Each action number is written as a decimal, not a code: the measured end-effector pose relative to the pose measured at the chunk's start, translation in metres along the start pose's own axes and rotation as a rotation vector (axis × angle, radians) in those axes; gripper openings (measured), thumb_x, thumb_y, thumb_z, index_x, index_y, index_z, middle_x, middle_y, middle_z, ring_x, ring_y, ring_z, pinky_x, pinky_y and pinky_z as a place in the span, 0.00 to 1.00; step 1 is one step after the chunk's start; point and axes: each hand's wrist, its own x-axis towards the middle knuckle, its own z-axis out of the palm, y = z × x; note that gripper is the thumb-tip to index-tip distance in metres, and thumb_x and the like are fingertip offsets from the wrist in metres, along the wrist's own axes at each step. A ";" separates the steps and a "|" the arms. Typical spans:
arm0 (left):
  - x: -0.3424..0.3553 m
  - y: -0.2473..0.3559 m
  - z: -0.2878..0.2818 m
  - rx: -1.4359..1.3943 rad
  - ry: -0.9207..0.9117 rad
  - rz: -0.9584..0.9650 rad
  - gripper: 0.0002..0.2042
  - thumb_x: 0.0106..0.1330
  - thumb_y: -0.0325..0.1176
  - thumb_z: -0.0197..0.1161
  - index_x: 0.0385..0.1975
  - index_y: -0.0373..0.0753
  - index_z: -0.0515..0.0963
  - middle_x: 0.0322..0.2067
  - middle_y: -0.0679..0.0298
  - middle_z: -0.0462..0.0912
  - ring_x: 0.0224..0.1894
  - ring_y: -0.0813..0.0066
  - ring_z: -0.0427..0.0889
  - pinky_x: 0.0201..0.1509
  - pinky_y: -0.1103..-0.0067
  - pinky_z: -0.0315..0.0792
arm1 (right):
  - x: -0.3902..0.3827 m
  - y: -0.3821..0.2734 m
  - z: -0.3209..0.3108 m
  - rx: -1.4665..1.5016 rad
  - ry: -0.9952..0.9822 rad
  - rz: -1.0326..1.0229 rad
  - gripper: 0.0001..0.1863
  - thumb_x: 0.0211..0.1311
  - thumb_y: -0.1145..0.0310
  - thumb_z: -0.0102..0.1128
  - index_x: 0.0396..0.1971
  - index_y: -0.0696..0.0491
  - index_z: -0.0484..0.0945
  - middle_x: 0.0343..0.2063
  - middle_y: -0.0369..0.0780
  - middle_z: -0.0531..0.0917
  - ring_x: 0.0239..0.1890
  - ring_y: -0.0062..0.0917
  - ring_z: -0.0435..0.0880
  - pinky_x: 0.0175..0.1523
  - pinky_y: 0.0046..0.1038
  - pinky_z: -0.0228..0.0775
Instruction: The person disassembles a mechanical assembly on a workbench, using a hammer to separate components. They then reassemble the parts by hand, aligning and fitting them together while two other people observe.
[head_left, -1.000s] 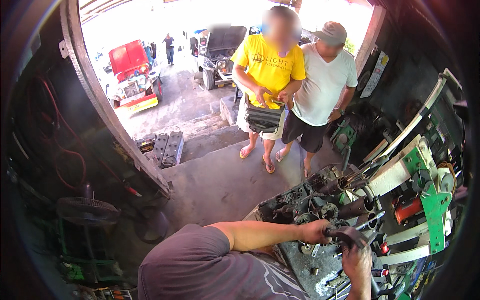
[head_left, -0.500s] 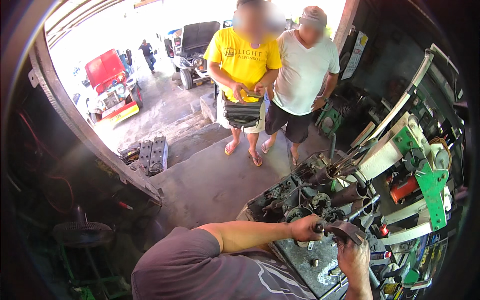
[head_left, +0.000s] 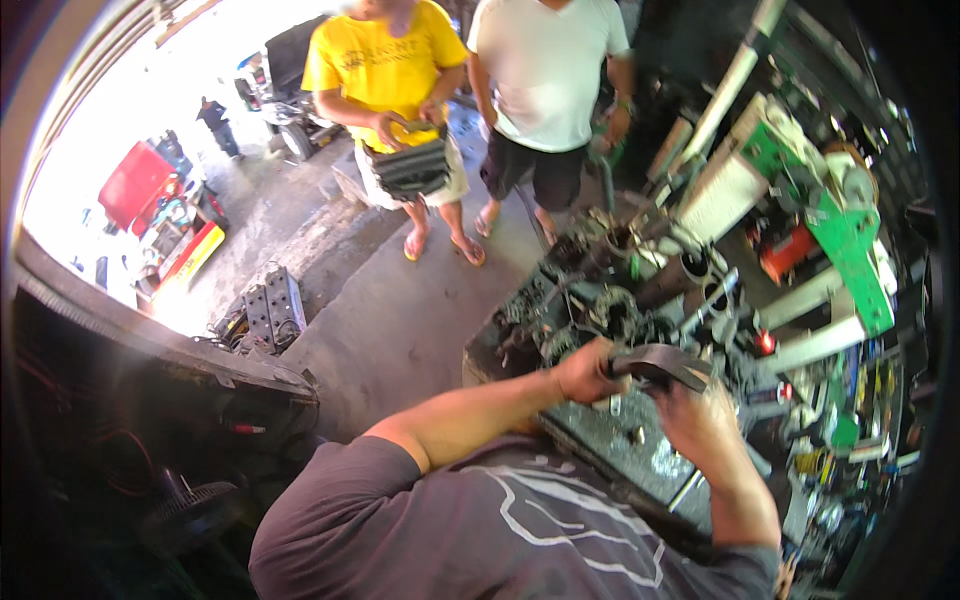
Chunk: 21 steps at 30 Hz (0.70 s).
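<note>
My left hand (head_left: 585, 372) is closed around the near-left end of a dark, curved metal part (head_left: 660, 360). My right hand (head_left: 700, 415) grips the other end, its fingers partly hidden under the part. Both hands hold it above a greasy, dark workbench top (head_left: 585, 425). A small metal cylinder (head_left: 638, 435) lies on the bench below the hands. Just beyond my left hand, greasy round gear-like parts (head_left: 612, 308) crowd the far side of the bench, beside a wide dark metal tube (head_left: 680, 280). The exact kind of the held part cannot be made out.
Across the bench stand a person in a yellow shirt (head_left: 385, 70) holding a black bag (head_left: 408, 170) and a person in a white shirt (head_left: 545, 80). A machine with a green bracket (head_left: 850, 265) rises at right. A fan (head_left: 195, 512) is at lower left. Batteries (head_left: 272, 312) sit by the step.
My view has tilted down and turned right, so the surroundings sit higher and farther left. More of my right forearm shows. Both hands keep hold of the curved metal part.
</note>
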 end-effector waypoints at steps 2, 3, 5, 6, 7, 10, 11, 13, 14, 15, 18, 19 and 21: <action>0.002 -0.002 0.003 -0.160 -0.003 0.043 0.12 0.67 0.27 0.69 0.49 0.39 0.84 0.33 0.66 0.83 0.36 0.81 0.77 0.43 0.75 0.76 | -0.004 0.007 0.011 -0.124 0.014 -0.006 0.17 0.68 0.64 0.70 0.53 0.54 0.86 0.43 0.49 0.90 0.43 0.46 0.91 0.46 0.46 0.84; 0.003 -0.002 0.001 -0.187 0.008 0.050 0.09 0.65 0.27 0.70 0.44 0.38 0.84 0.26 0.66 0.78 0.29 0.81 0.71 0.36 0.74 0.73 | -0.005 0.010 0.015 -0.132 -0.007 0.055 0.17 0.68 0.63 0.70 0.53 0.54 0.86 0.43 0.49 0.90 0.42 0.46 0.91 0.46 0.45 0.84; 0.003 0.002 0.001 -0.114 0.064 0.193 0.12 0.64 0.27 0.69 0.46 0.38 0.85 0.26 0.58 0.79 0.29 0.77 0.70 0.37 0.73 0.74 | -0.006 0.011 0.020 -0.098 0.183 -0.081 0.18 0.69 0.61 0.70 0.53 0.54 0.86 0.43 0.48 0.91 0.42 0.47 0.91 0.47 0.45 0.84; 0.003 0.005 0.000 -0.132 0.044 0.187 0.12 0.63 0.27 0.69 0.46 0.38 0.85 0.27 0.57 0.80 0.29 0.75 0.70 0.38 0.73 0.75 | -0.004 0.011 0.019 -0.093 0.116 -0.069 0.16 0.69 0.60 0.70 0.51 0.53 0.87 0.43 0.46 0.91 0.42 0.46 0.90 0.47 0.46 0.84; 0.003 0.008 -0.002 -0.130 0.035 0.212 0.12 0.63 0.27 0.69 0.46 0.37 0.85 0.27 0.56 0.81 0.28 0.74 0.71 0.39 0.73 0.75 | -0.004 0.009 0.015 -0.101 0.077 -0.037 0.16 0.69 0.60 0.70 0.51 0.52 0.88 0.44 0.45 0.91 0.43 0.46 0.90 0.47 0.45 0.84; 0.002 0.017 -0.004 -0.017 0.074 0.185 0.12 0.62 0.28 0.70 0.45 0.37 0.85 0.29 0.55 0.83 0.29 0.71 0.73 0.41 0.72 0.77 | -0.002 -0.002 -0.001 -0.283 -0.072 0.105 0.16 0.69 0.60 0.70 0.53 0.48 0.89 0.45 0.42 0.91 0.46 0.47 0.90 0.50 0.46 0.84; 0.003 0.018 -0.004 0.033 0.106 0.200 0.11 0.62 0.28 0.70 0.44 0.37 0.84 0.30 0.55 0.84 0.29 0.70 0.74 0.41 0.72 0.77 | -0.005 -0.004 -0.011 -0.032 0.017 0.118 0.16 0.72 0.60 0.68 0.54 0.50 0.88 0.46 0.41 0.92 0.50 0.44 0.91 0.54 0.43 0.85; 0.003 0.020 -0.004 0.039 0.094 0.195 0.09 0.62 0.28 0.70 0.42 0.37 0.85 0.30 0.56 0.86 0.30 0.68 0.81 0.42 0.71 0.78 | -0.004 -0.009 -0.020 0.468 0.337 0.003 0.14 0.73 0.69 0.65 0.55 0.54 0.87 0.49 0.42 0.92 0.54 0.39 0.91 0.59 0.40 0.83; 0.004 0.020 -0.005 0.014 0.085 0.174 0.09 0.62 0.28 0.70 0.41 0.37 0.85 0.30 0.57 0.86 0.30 0.67 0.82 0.42 0.71 0.79 | -0.002 -0.008 -0.018 0.498 0.486 -0.010 0.13 0.74 0.75 0.62 0.55 0.56 0.86 0.50 0.43 0.91 0.55 0.37 0.91 0.61 0.40 0.82; 0.004 0.020 -0.005 -0.008 0.080 0.171 0.08 0.62 0.28 0.70 0.41 0.37 0.85 0.30 0.57 0.86 0.31 0.66 0.83 0.42 0.71 0.79 | -0.007 -0.009 -0.020 0.483 0.556 -0.026 0.14 0.75 0.81 0.59 0.55 0.58 0.85 0.52 0.44 0.91 0.56 0.35 0.91 0.62 0.39 0.81; 0.005 0.019 -0.006 -0.009 0.031 0.109 0.10 0.62 0.27 0.70 0.42 0.36 0.85 0.32 0.56 0.87 0.31 0.71 0.80 0.43 0.72 0.78 | -0.001 0.000 0.003 0.180 0.113 0.041 0.15 0.72 0.67 0.66 0.55 0.52 0.86 0.46 0.45 0.91 0.45 0.44 0.91 0.52 0.44 0.84; 0.004 0.020 -0.007 -0.002 0.011 0.087 0.10 0.62 0.27 0.70 0.43 0.36 0.85 0.32 0.56 0.87 0.31 0.71 0.79 0.44 0.72 0.78 | 0.001 0.002 0.014 -0.006 0.069 0.001 0.17 0.71 0.62 0.69 0.55 0.50 0.86 0.43 0.46 0.91 0.42 0.47 0.90 0.49 0.46 0.84; 0.006 0.021 -0.007 -0.052 0.035 0.199 0.12 0.61 0.26 0.69 0.44 0.35 0.85 0.33 0.55 0.88 0.32 0.72 0.78 0.44 0.72 0.78 | -0.002 0.009 0.025 -0.138 0.030 0.054 0.17 0.70 0.63 0.69 0.56 0.49 0.86 0.42 0.46 0.90 0.41 0.45 0.91 0.48 0.45 0.84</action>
